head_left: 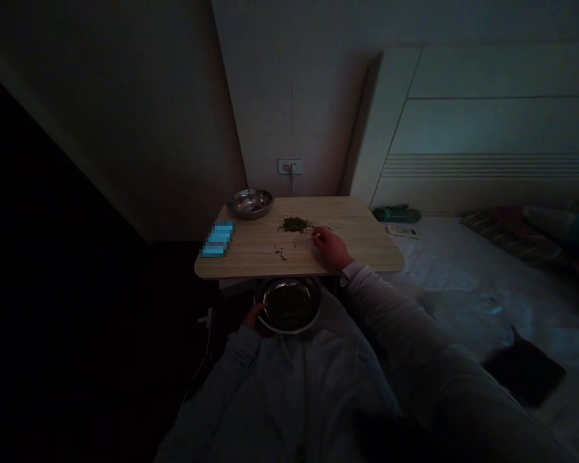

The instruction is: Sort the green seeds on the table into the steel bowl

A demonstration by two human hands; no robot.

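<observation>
A small pile of dark green bits lies on a light wooden table, with a few stray bits nearer me. My right hand rests on the tabletop just right of the pile, fingers curled toward it in a pinch; what they hold is too small to see. My left hand grips the left rim of a steel bowl held below the table's near edge, against my lap. The bowl holds some dark contents.
A second steel bowl sits at the table's far left corner. A blurred blue object lies on the left edge. A wall socket is behind. A bed with a green item and a dark flat object lies right.
</observation>
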